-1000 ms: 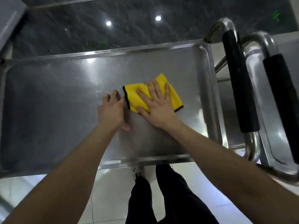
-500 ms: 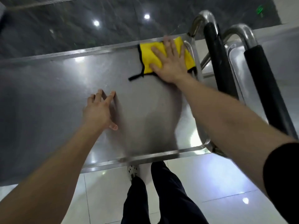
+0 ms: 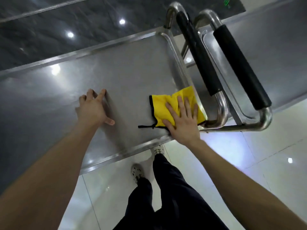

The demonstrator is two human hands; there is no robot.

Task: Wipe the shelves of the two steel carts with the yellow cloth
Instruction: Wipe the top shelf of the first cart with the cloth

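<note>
The yellow cloth (image 3: 167,103), edged in black with a loose black loop, lies folded at the near right corner of the first steel cart's top shelf (image 3: 129,75). My right hand (image 3: 182,121) presses flat on it with straight, spread fingers. Further left on the same shelf, my left hand (image 3: 93,109) rests on its fingertips, holding nothing. The second steel cart (image 3: 272,52) stands close on the right, its shelf partly visible.
Two curved steel handles with black grips, the first cart's handle (image 3: 199,52) and the second cart's handle (image 3: 240,67), stand side by side between the shelves. A dark marble wall (image 3: 66,17) runs behind the cart. My legs and shoes (image 3: 137,173) are on the pale tiled floor.
My right hand has dragged the cloth from the shelf's middle to its far right corner, then back along the right rim to the near corner. My left hand stayed resting on the shelf.
</note>
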